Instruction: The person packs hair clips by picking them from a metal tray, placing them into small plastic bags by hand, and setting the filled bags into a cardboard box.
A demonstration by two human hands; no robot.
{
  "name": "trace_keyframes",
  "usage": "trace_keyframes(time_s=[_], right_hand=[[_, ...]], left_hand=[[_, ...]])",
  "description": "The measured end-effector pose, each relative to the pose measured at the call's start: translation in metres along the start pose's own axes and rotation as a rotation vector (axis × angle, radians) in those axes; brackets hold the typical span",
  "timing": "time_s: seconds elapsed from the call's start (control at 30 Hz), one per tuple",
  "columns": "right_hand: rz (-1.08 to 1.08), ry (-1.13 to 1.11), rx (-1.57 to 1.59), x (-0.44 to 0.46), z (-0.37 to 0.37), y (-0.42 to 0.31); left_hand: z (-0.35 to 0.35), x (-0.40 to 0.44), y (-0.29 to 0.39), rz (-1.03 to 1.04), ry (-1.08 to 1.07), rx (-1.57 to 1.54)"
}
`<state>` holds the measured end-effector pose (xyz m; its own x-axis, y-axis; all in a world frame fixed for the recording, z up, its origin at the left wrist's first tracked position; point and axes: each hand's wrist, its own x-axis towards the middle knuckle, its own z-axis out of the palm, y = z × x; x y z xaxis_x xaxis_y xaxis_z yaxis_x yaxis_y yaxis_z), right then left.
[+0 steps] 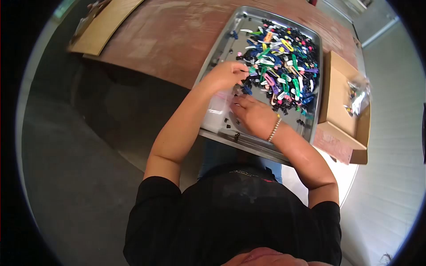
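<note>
A metal tray (279,17) holds a heap of colourful hair clips (284,66) mixed with many small black pieces. At the tray's left side, my left hand (227,76) has its fingers bent together at the heap's edge, by a small green piece; what they grip is too small to tell. Just below it, my right hand (256,116), with a bead bracelet at the wrist, is curled at a clear plastic bag (216,111). The bag lies on the near left part of the tray, its upper end between my hands. My right fingertips are partly hidden.
Right of the tray stands an open cardboard box (338,104) with a clear bag of small items (357,98) in it. A wooden board (104,26) lies at the far left of the reddish table (173,40). Loose black pieces lie near the tray's front edge.
</note>
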<state>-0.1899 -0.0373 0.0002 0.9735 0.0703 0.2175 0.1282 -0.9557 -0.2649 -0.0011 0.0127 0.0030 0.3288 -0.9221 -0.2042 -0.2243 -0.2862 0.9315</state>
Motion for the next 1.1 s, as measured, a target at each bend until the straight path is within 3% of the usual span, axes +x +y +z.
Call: trace_keyframes(time_s=[0.17, 0.3, 0.37, 0.43, 0.47, 0.67, 0.77, 0.93, 1.1], right_hand=[[-0.164, 0.103, -0.106, 0.024, 0.034, 0.006], [-0.024, 0.110, -0.072, 0.025, 0.034, 0.009], [0.052, 0.051, -0.019, 0.020, 0.037, 0.011], [-0.181, 0.193, -0.053, 0.021, 0.042, 0.016], [-0.188, 0.191, -0.051, 0.020, 0.045, 0.016], [-0.265, 0.222, -0.019, 0.023, 0.042, 0.008], [-0.162, 0.163, 0.025, 0.025, 0.044, 0.007], [-0.395, 0.305, -0.037, 0.029, 0.045, 0.014], [-0.274, 0.270, 0.132, 0.027, 0.043, 0.020]], left_hand=[[0.004, -0.010, -0.037, 0.096, 0.064, 0.124], [0.010, -0.021, -0.051, 0.298, 0.241, 0.045], [0.006, -0.036, -0.034, 0.153, 0.233, 0.472], [0.004, -0.048, -0.023, 0.191, 0.236, 0.603], [0.003, -0.052, -0.021, 0.231, 0.227, 0.738], [-0.007, -0.056, -0.030, 0.325, 0.150, 0.796], [-0.008, -0.050, -0.037, 0.319, 0.163, 0.760], [-0.007, -0.049, -0.026, 0.247, 0.150, 0.706], [-0.011, -0.036, -0.051, 0.320, 0.143, 0.647]])
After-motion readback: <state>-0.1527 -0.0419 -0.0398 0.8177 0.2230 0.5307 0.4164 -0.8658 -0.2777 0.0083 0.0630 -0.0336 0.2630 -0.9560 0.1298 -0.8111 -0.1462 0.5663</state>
